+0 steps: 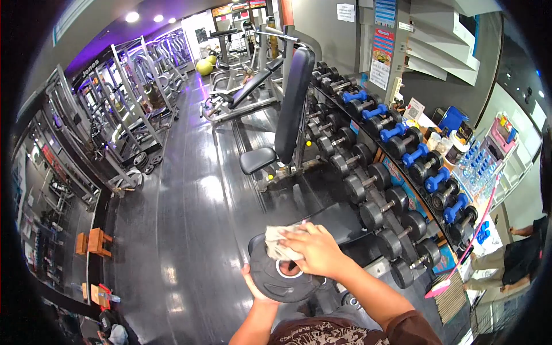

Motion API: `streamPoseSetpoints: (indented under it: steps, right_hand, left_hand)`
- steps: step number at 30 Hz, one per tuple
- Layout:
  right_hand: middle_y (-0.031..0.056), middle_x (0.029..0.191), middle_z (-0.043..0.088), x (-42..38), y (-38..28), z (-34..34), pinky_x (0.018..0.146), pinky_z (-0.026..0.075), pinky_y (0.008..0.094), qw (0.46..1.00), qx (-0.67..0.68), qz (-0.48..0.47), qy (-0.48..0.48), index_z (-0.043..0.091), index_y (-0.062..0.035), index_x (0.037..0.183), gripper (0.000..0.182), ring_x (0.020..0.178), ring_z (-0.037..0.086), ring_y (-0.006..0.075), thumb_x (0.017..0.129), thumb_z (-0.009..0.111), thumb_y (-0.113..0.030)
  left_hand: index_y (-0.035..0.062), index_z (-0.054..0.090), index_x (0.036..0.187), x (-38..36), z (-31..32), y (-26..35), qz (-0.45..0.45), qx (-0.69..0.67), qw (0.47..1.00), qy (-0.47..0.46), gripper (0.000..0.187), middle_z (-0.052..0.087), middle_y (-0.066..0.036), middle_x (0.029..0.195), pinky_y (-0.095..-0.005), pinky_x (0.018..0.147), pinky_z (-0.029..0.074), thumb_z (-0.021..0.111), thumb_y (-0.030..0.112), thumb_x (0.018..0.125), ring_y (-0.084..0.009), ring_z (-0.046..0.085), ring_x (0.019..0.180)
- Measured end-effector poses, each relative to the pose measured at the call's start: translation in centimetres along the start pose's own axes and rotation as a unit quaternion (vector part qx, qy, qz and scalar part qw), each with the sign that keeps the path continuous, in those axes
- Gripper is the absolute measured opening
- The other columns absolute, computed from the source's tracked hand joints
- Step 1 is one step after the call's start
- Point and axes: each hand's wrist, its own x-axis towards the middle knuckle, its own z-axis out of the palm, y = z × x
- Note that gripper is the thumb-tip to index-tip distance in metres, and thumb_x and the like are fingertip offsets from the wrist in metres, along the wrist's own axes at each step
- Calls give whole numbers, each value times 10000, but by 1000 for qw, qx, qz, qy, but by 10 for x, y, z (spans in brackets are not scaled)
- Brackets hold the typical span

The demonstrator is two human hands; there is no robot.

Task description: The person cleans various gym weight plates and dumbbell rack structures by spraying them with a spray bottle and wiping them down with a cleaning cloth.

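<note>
Nearest to us, low in the view and just right of its middle, we hold a round black weight plate [265,277] tilted in front of our body. Our left hand [260,288] grips its lower left edge, a digit curled up over the rim; the rest of that hand is hidden underneath, so we cannot tell how far it wraps. Our right hand [316,248] reaches in from the right, its fingers [300,236] together and partly bent over a crumpled pale cloth [278,248], holding it against the upper face of the plate. The cloth overlaps the far rim, and the palm lies near the light ring around the centre hole.

Just beyond the plate is a flat black bench pad [336,221]. To the right, a dumbbell rack [425,198] slants away, lined with black and blue dumbbells, limiting room on that side. Outside it a pink-handled broom [482,221] leans, and a person in dark clothing [526,253] stands at the right edge. To our left, shiny black floor [190,195] opens wide and runs forward between mirrors and machines. Ahead stands an upright padded seat [294,103]; farthest off, yellow-green exercise balls [204,67] sit on the floor.
</note>
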Motion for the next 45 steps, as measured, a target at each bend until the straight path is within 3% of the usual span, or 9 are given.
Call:
streamPoseSetpoints:
  steps: [9, 14, 22, 30, 34, 38, 40, 41, 45]
  right_hand:
    - [8, 1387, 637, -92, -19, 20, 917, 515, 385, 993, 112, 30, 5, 696, -163, 1248, 630, 1096, 611, 289, 629, 780, -82]
    - [68, 1285, 697, -13, 17, -17, 941, 531, 403, 974, 85, 49, 206, 730, -121, 1161, 494, 1078, 633, 309, 672, 781, -74]
    - [13, 1367, 642, -21, -25, 13, 873, 484, 417, 992, -62, 90, 64, 697, -177, 1253, 580, 1132, 569, 292, 676, 751, -202]
    - [55, 1131, 730, -41, -53, 12, 850, 546, 398, 987, 135, 41, 71, 730, -127, 1167, 542, 901, 643, 315, 626, 746, -138]
    - [25, 1179, 727, 34, -31, -3, 798, 574, 396, 969, 35, 70, 235, 738, -125, 1125, 380, 971, 664, 277, 747, 731, -159]
    - [0, 1216, 710, 33, -52, 38, 794, 540, 419, 997, -8, 10, 79, 737, -175, 1160, 482, 1101, 630, 262, 677, 740, -170]
    - [-28, 1265, 685, 5, -65, 37, 814, 498, 423, 998, 7, -32, 53, 716, -205, 1195, 549, 1157, 594, 239, 648, 750, -185]
    - [-34, 1279, 677, -10, -68, 37, 831, 489, 429, 999, 4, -45, 24, 711, -213, 1201, 559, 1169, 586, 234, 644, 751, -187]
    - [-59, 1282, 661, -49, -57, 21, 864, 470, 415, 994, 4, -88, -63, 704, -217, 1175, 524, 1175, 569, 214, 655, 757, -189]
  left_hand:
    - [76, 422, 1504, 6, -23, 24, 46, -4, 998, -47, 920, 530, -158, 1469, -598, 1086, 422, 494, 724, 855, -341, 509, 1348]
    - [71, 389, 1523, 6, -3, 14, 20, 7, 999, -29, 925, 526, -177, 1465, -607, 1090, 419, 525, 692, 851, -361, 508, 1345]
    - [87, 483, 1471, 44, -5, 21, 48, -2, 999, 20, 876, 586, -173, 1409, -571, 1075, 448, 466, 735, 881, -344, 582, 1263]
    - [69, 502, 1457, 31, -2, 18, 34, 45, 998, 10, 878, 570, -174, 1422, -534, 1101, 442, 486, 709, 856, -374, 552, 1288]
    - [106, 420, 1523, 24, -4, 8, 21, 58, 998, 14, 871, 510, -155, 1494, -525, 1143, 403, 453, 694, 881, -342, 509, 1358]
    - [145, 464, 1497, 28, -21, 0, 72, -31, 996, 42, 795, 526, -142, 1481, -523, 1134, 411, 421, 677, 907, -348, 518, 1346]
    - [120, 540, 1426, 32, -58, 9, 89, -38, 993, -64, 775, 578, -159, 1410, -527, 1104, 438, 411, 683, 911, -362, 557, 1284]
    - [87, 591, 1361, 33, -48, 25, -3, -49, 993, -104, 787, 614, -180, 1343, -528, 1061, 470, 430, 703, 899, -367, 581, 1228]
    - [87, 508, 1443, 15, -23, 34, 35, -65, 995, 67, 853, 574, -173, 1408, -586, 1034, 469, 468, 726, 880, -371, 596, 1200]
